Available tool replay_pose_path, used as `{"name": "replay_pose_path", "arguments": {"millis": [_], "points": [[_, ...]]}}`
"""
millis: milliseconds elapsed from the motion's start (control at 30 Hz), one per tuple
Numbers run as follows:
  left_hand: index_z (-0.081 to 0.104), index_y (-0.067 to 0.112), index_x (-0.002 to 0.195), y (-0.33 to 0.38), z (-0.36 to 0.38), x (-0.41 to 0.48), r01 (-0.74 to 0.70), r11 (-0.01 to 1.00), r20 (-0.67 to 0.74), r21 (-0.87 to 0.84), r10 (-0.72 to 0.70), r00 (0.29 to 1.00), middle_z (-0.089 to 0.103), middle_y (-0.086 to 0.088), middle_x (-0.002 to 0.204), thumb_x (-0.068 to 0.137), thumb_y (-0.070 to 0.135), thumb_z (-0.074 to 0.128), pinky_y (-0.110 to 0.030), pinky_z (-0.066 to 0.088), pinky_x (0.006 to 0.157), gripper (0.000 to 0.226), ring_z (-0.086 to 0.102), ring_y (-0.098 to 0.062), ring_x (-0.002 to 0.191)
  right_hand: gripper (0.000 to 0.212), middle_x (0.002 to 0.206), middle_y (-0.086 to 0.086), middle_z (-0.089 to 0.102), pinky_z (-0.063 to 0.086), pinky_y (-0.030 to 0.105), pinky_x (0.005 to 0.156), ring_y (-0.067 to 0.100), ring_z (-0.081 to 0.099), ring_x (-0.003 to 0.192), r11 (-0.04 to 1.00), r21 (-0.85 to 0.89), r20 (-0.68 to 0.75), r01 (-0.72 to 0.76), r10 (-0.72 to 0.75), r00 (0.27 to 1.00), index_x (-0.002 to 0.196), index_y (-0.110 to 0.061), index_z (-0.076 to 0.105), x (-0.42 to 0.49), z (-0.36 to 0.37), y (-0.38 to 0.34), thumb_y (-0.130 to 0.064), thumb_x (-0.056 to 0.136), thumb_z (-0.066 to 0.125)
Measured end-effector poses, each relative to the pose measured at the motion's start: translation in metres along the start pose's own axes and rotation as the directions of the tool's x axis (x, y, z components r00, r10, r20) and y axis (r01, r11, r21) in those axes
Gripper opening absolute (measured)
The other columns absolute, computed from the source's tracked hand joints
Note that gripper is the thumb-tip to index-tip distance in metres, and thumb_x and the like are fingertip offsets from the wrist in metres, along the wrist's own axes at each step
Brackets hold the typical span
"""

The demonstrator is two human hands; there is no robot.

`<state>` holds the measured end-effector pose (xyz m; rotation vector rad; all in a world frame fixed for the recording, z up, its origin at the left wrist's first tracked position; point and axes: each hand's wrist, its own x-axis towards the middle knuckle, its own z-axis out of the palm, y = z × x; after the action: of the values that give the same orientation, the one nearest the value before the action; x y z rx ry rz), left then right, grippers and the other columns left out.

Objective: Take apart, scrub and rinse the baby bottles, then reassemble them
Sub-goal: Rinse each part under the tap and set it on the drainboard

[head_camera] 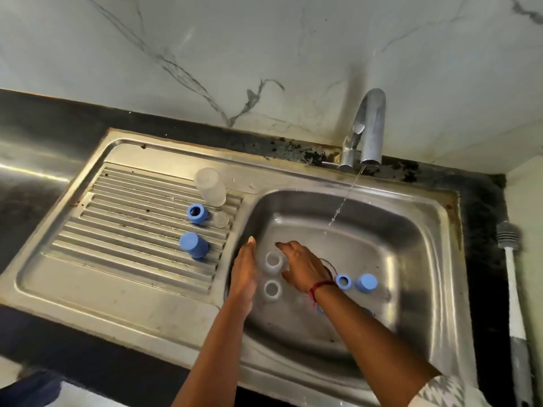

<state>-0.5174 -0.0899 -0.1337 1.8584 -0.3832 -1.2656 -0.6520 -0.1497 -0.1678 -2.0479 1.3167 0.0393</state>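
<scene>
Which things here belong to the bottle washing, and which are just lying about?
Job: two clear plastic bottles in the steel basin; blue plastic rings; blue plastic caps; upturned clear bottle; small clear piece; running steel tap; grey-headed white brush, idle.
Lying about: dark blue object, bottom left, unidentifiable.

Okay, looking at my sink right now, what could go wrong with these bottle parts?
1. The clear bottles stand open and close together between the left hand and right hand; a nudge could tip them.
2. The blue ring and blue cap sit by the drain, where grime may collect.
3. The tap stream falls past everything, likely wasting water.
</scene>
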Motion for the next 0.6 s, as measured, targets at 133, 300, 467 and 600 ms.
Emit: {"name": "replay_pose_path", "arguments": {"millis": [133,300,467,600], "points": [[0.055,0.033,0.136,0.004,-0.004,0.0,0.003,0.997,0.021,-0.077,-0.002,1.0,0.064,0.0,0.131,0.076,0.084,0.047,-0.051,0.045,0.108,0.079,0.06,-0.021,0.121,0.074,0.143,0.006,0.045,0.046,0.04,0.101,0.028,0.046,0.129,0.996,-0.077,0.051,0.046,-0.042,0.998,0.149,-0.025,0.037,0.018,0.008,-0.007,-0.017,0.084,0.071],[0.049,0.031,0.142,0.005,-0.004,0.008,0.015,0.996,0.049,-0.092,-0.01,0.999,0.056,0.003,0.141,0.088,0.075,0.043,-0.048,0.037,0.115,0.07,0.052,-0.018,0.129,0.064,0.139,0.007,0.05,0.047,0.038,0.101,0.027,0.049,0.126,0.993,-0.106,0.063,0.055,-0.049,0.997,0.143,-0.022,0.046,0.029,0.011,-0.007,-0.02,0.085,0.072],[0.045,0.029,0.147,0.007,-0.006,0.013,-0.002,0.997,0.084,-0.073,0.008,0.996,0.052,0.003,0.146,0.089,0.074,0.044,-0.047,0.033,0.118,0.073,0.047,-0.016,0.134,0.059,0.132,0.005,0.06,0.048,0.034,0.098,0.024,0.056,0.122,1.0,-0.009,0.013,0.024,-0.024,1.0,0.137,-0.019,0.054,0.032,0.012,-0.01,-0.027,0.083,0.076],[0.045,0.031,0.146,0.012,-0.006,0.014,-0.027,0.998,0.131,-0.056,0.034,0.991,0.053,0.004,0.145,0.092,0.07,0.046,-0.044,0.034,0.117,0.067,0.049,-0.012,0.133,0.058,0.122,0.002,0.067,0.051,0.03,0.095,0.019,0.062,0.111,0.958,0.276,-0.117,-0.08,0.116,0.986,0.127,-0.016,0.063,0.031,0.007,-0.013,-0.03,0.074,0.084]]}}
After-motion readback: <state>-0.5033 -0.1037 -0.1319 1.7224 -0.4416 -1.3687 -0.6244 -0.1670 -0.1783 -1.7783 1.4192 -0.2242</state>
